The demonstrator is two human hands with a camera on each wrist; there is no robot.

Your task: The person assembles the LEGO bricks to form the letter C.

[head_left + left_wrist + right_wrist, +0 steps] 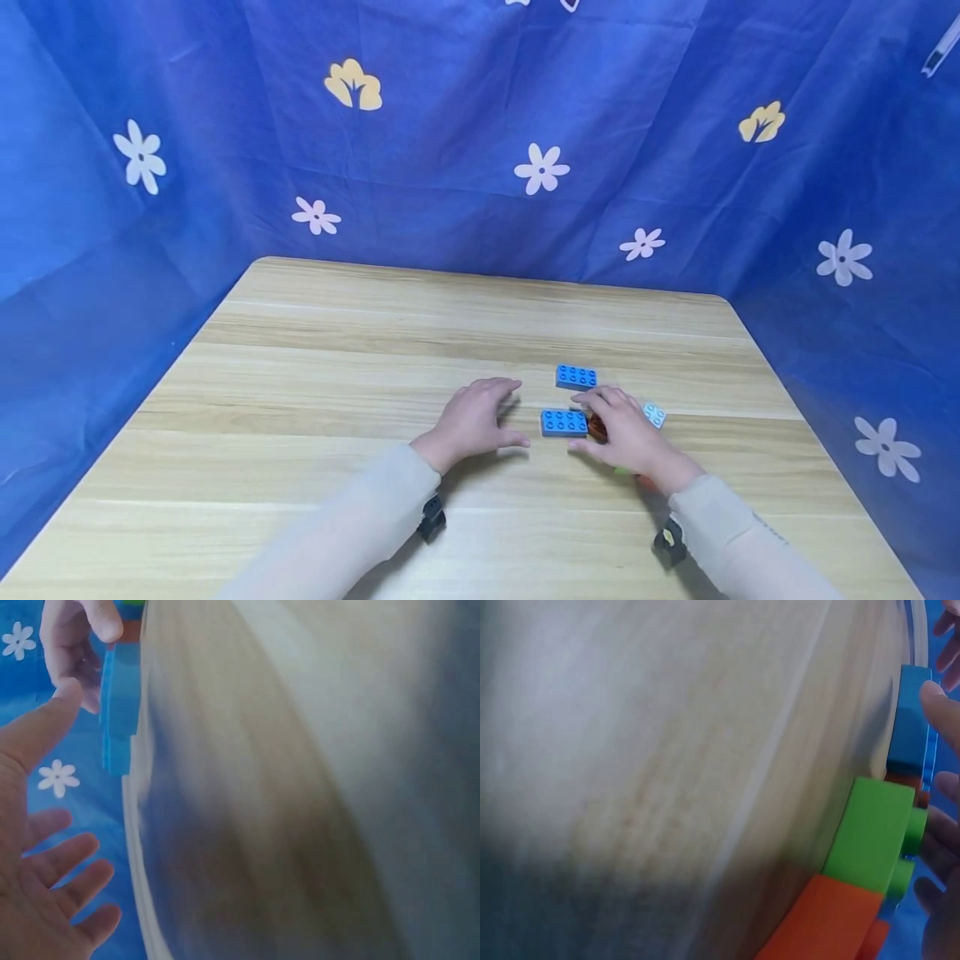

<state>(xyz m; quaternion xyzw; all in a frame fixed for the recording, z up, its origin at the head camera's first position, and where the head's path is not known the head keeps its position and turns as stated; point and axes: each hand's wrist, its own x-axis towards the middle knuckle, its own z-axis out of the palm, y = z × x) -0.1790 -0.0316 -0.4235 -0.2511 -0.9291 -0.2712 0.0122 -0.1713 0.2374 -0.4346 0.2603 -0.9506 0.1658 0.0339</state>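
Observation:
On the wooden table, a near blue toy building brick (564, 423) lies between the hands, studs up. A second blue brick (576, 377) sits just behind it. The left hand (468, 421) is left of the near brick, thumb and fingers spread and apart from it. Over the bricks at the right is the right hand (626, 433), its fingers spread and nothing seen gripped. A brown brick (597, 429) shows partly under that hand. In the right wrist view a green brick (870, 832) and an orange brick (825, 922) stand beside the hand; from the head they are mostly hidden.
A light blue brick (655, 414) peeks out beyond the right hand. The wooden table (337, 333) has rounded far corners. Blue cloth (450, 125) with flower prints hangs behind it and along both sides.

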